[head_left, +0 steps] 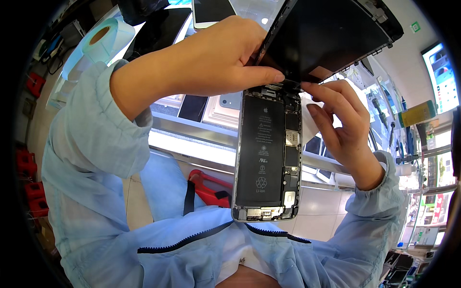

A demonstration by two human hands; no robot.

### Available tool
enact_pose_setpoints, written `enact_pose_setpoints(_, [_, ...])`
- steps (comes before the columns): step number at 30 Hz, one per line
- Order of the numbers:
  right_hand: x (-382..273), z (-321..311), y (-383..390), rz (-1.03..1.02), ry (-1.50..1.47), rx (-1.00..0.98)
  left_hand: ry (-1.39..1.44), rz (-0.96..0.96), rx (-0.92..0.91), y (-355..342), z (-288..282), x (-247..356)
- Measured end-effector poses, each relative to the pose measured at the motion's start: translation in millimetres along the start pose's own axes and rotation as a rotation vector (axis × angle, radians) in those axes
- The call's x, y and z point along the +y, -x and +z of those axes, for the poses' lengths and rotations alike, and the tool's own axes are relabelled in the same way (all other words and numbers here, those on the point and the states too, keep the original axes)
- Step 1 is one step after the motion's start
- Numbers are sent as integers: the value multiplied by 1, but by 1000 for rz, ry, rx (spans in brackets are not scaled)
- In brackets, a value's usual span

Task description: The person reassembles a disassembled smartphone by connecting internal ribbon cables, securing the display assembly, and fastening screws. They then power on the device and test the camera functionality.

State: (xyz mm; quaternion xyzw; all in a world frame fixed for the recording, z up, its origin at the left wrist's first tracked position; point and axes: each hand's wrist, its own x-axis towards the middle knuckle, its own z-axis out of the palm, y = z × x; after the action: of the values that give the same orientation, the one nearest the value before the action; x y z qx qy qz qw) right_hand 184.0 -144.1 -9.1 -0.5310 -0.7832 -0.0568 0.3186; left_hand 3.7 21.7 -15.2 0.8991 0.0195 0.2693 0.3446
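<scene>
Head view has the left hand (221, 55) pinching the raised screen panel (319, 38) between thumb and partly hidden fingers, the right hand (343, 115) with curled fingers near its lower edge, whether pinching I cannot tell, and the opened phone body (261, 149) just below both hands' fingertips.

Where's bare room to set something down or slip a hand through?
Bare floor tiles, with room for a hand, show between the opened phone, counter and right sleeve. The counter is crowded: label roll, black slab past the left hand, tools past the right hand.
</scene>
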Motion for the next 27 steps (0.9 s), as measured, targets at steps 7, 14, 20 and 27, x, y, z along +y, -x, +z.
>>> enact_pose_setpoints(7, [2,0,2,-36,-14,-103,18,-8,7,-1,0,3])
enact_pose_setpoints(14, [-4,-8,1,-8,14,-216,-16,14,15,-1,1,0])
enact_pose_setpoints(20, [-2,-9,3,-21,40,-239,-59,42,30,0,1,-1])
enact_pose_setpoints(27, [-3,-9,2,35,-15,-264,-41,-115,-139,-2,-6,6])
